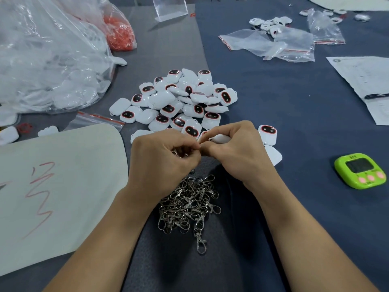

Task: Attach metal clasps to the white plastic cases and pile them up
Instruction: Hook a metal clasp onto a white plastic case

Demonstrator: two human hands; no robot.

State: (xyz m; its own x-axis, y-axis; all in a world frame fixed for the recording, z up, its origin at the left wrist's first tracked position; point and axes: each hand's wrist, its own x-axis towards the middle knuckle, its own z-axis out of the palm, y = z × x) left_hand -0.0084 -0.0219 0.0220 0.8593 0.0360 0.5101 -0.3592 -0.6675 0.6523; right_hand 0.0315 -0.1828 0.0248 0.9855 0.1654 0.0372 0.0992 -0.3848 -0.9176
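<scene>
A heap of white plastic cases (179, 102) with dark red-rimmed ovals lies in the middle of the table. Just in front of it my two hands meet. My right hand (235, 150) is closed around one white case (219, 138), mostly hidden by the fingers. My left hand (162, 159) pinches a metal clasp (179, 153) against that case's edge. A pile of silver clasps (189, 205) lies below my hands, near my wrists. Two more cases (268, 133) lie to the right of my right hand.
A large clear bag of white cases (48, 66) fills the far left, with a bag of red bits (120, 32) behind it. A pale sheet with red marks (52, 186) lies left. A green timer (360, 170) sits right. Clear bags (273, 45) and papers (366, 81) lie far right.
</scene>
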